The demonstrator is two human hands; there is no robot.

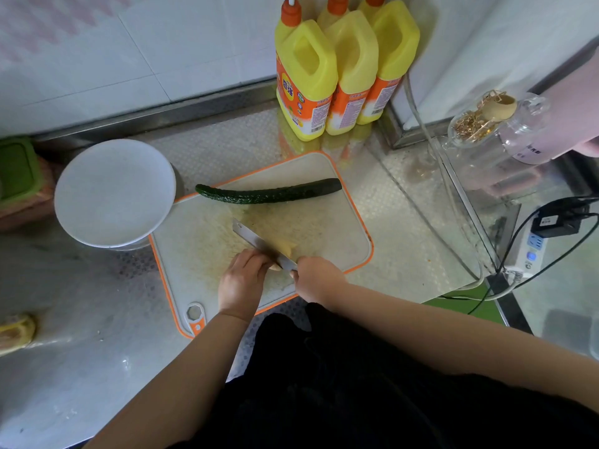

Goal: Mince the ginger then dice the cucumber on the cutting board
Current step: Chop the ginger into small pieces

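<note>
Your cutting board [324, 228] lies on the tabletop [81, 303]; the cucumber [269, 193] spans its far edge left-right. Your right hand [316, 280] grips the knife [259, 246], blade angled far-left. Your left hand [241, 280], fingers curled, holds the ginger [288, 249].

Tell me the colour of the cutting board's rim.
Orange, around the cutting board; seen in the head view.

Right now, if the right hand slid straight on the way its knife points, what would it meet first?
Probably the ginger under the knife held by the right hand; farther along, the cucumber. Depth is unclear.
</note>
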